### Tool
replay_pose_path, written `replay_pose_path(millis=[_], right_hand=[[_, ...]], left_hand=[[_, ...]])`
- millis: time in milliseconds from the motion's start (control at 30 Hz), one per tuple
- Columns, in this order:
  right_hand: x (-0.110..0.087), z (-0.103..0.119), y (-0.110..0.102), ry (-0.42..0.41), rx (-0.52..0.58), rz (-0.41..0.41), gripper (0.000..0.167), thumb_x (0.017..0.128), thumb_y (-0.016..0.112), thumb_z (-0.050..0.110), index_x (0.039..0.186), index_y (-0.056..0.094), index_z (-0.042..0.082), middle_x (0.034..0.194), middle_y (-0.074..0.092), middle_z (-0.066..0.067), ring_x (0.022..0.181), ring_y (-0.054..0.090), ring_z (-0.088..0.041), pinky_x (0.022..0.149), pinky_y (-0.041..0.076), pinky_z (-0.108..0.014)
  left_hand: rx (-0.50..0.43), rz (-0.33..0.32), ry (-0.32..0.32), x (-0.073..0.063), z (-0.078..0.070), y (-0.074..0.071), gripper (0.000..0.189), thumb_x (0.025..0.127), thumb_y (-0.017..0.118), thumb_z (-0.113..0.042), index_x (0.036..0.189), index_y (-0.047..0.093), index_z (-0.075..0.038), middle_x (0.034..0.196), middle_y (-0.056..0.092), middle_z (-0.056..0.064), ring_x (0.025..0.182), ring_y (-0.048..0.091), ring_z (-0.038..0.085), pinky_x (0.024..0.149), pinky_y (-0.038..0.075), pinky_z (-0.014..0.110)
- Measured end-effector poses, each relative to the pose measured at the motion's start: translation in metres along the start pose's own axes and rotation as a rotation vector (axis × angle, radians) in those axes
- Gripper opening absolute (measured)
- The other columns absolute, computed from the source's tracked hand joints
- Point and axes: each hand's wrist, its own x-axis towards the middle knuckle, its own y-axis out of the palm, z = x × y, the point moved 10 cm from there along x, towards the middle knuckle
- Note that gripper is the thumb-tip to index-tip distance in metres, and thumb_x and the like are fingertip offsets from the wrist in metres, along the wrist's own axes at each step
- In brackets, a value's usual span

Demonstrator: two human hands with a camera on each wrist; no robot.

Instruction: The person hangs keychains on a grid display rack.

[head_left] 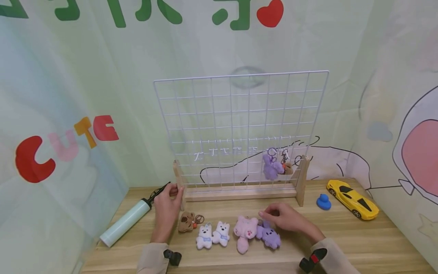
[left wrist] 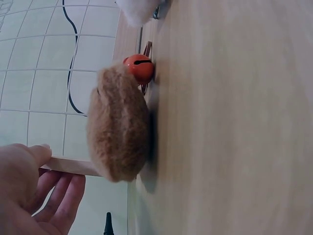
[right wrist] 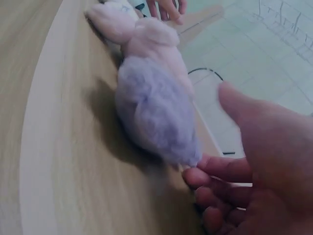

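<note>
My left hand (head_left: pixel 167 205) holds the left wooden upright (head_left: pixel 178 179) of the rack, thumb on one side and fingers on the other. Just in front of it lies a brown plush keychain (left wrist: pixel 117 127) with an orange bell (left wrist: pixel 141 69). My right hand (head_left: pixel 285 217) is at the purple plush keychain (head_left: pixel 270 238); in the right wrist view its fingertips meet the plush's edge, while the thumb stands apart. Beside the purple one lies a pink plush keychain (head_left: pixel 245 232). Two white plush dogs, one left (head_left: pixel 204 236) and one right (head_left: pixel 221 233), lie between the hands.
A white wire grid (head_left: pixel 239 110) stands in the wooden base (head_left: pixel 239 194), with hooks and a hanging purple plush (head_left: pixel 271 169) and brown plush (head_left: pixel 288 168). A pale blue cylinder pump (head_left: pixel 126 222) lies left; a blue duck (head_left: pixel 323 202) and yellow toy car (head_left: pixel 352 199) sit right.
</note>
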Motion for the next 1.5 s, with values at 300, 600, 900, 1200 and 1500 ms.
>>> replay_pose_path(millis=[300, 600, 900, 1200, 1500], right_hand=[[-0.003, 0.016, 0.004, -0.033, 0.034, -0.001, 0.015, 0.091, 0.087, 0.019, 0.094, 0.075, 0.009, 0.076, 0.065, 0.006, 0.067, 0.055, 0.000, 0.059, 0.048, -0.020], [-0.004, 0.020, 0.007, 0.010, 0.041, 0.032, 0.012, 0.090, 0.083, 0.009, 0.098, 0.075, 0.006, 0.084, 0.068, 0.002, 0.073, 0.058, -0.004, 0.064, 0.051, -0.020], [-0.004, 0.012, 0.008, 0.024, 0.054, 0.064, 0.013, 0.088, 0.084, 0.011, 0.097, 0.074, 0.007, 0.086, 0.069, 0.002, 0.077, 0.061, -0.006, 0.067, 0.052, -0.021], [-0.005, 0.010, 0.003, 0.003, 0.028, 0.070, 0.011, 0.091, 0.083, 0.015, 0.094, 0.073, 0.012, 0.087, 0.071, 0.005, 0.077, 0.062, -0.004, 0.069, 0.054, -0.021], [-0.004, 0.018, -0.025, 0.005, 0.040, -0.001, 0.007, 0.102, 0.075, 0.017, 0.099, 0.071, 0.011, 0.088, 0.074, 0.003, 0.075, 0.066, -0.007, 0.065, 0.058, -0.023]], left_hand=[[-0.003, 0.000, 0.001, 0.001, -0.001, 0.001, 0.022, 0.103, 0.078, -0.019, 0.113, 0.074, 0.000, 0.106, 0.082, 0.020, 0.096, 0.081, 0.034, 0.080, 0.069, 0.049], [0.003, 0.003, -0.006, 0.001, -0.001, 0.000, 0.024, 0.103, 0.077, -0.021, 0.113, 0.073, 0.000, 0.106, 0.081, 0.021, 0.097, 0.081, 0.035, 0.079, 0.069, 0.050], [0.005, 0.002, -0.006, 0.000, -0.002, 0.001, 0.024, 0.103, 0.077, -0.021, 0.113, 0.073, 0.001, 0.105, 0.081, 0.021, 0.096, 0.081, 0.035, 0.078, 0.069, 0.050], [0.001, 0.009, -0.016, 0.000, -0.002, 0.002, 0.024, 0.104, 0.076, -0.021, 0.114, 0.073, 0.000, 0.106, 0.081, 0.021, 0.097, 0.081, 0.035, 0.079, 0.069, 0.050], [0.006, 0.013, -0.022, -0.001, 0.000, 0.002, 0.024, 0.104, 0.075, -0.021, 0.115, 0.073, 0.001, 0.108, 0.081, 0.021, 0.098, 0.081, 0.036, 0.082, 0.068, 0.051]])
